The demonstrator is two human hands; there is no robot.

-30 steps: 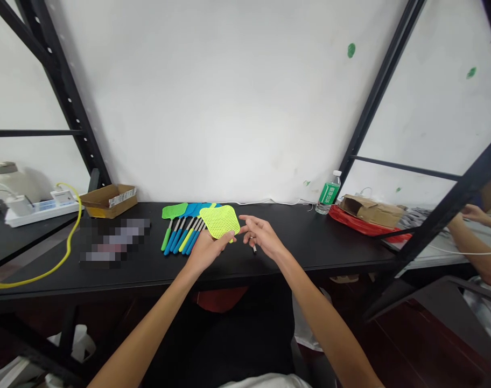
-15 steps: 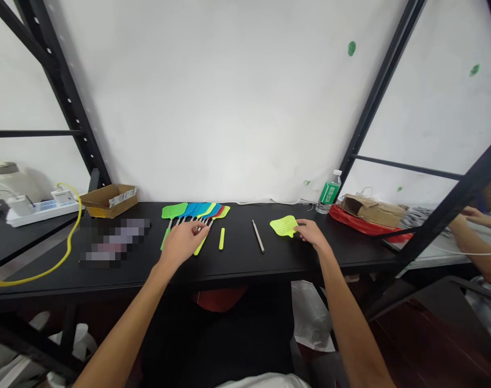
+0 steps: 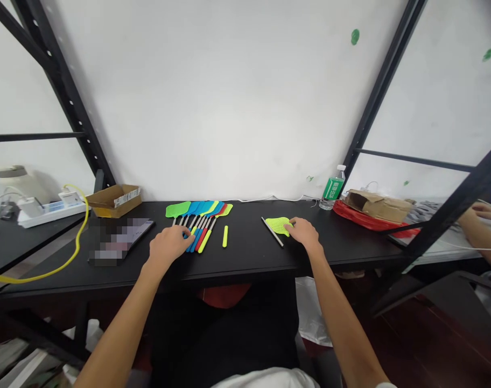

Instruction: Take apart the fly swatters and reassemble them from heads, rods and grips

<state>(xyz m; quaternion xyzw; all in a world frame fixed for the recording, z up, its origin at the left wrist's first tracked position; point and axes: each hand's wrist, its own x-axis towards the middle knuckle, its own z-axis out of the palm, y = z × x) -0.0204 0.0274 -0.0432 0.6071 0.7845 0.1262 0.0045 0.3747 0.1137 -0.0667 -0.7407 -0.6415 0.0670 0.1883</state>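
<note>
My left hand (image 3: 170, 243) lies over the left-hand handles in a row of fly swatters, its fingers bent round them; the green swatter (image 3: 177, 209)'s handle is hidden beneath it. The row has green, blue, yellow and red heads, with handle ends toward me. My right hand (image 3: 304, 233) pinches the edge of a loose yellow-green fly swatter head (image 3: 276, 225), flat on the desk. A thin grey metal rod (image 3: 273, 233) lies slanted against the head's left side. Between the row and the rod, a short yellow handle (image 3: 225, 236) lies by itself.
A cardboard box (image 3: 115, 201), a partly blurred flat device (image 3: 134, 231) and a yellow cable (image 3: 78, 237) are at left. A water bottle (image 3: 332, 188), a red bag (image 3: 356, 218) and torn cardboard (image 3: 377, 206) stand at right. Another person's arm (image 3: 482, 229) shows at far right.
My left hand has shifted left and down onto the handles, uncovering the blue, red and yellow ends. The swatter head and my right hand now sit closer to the rod.
</note>
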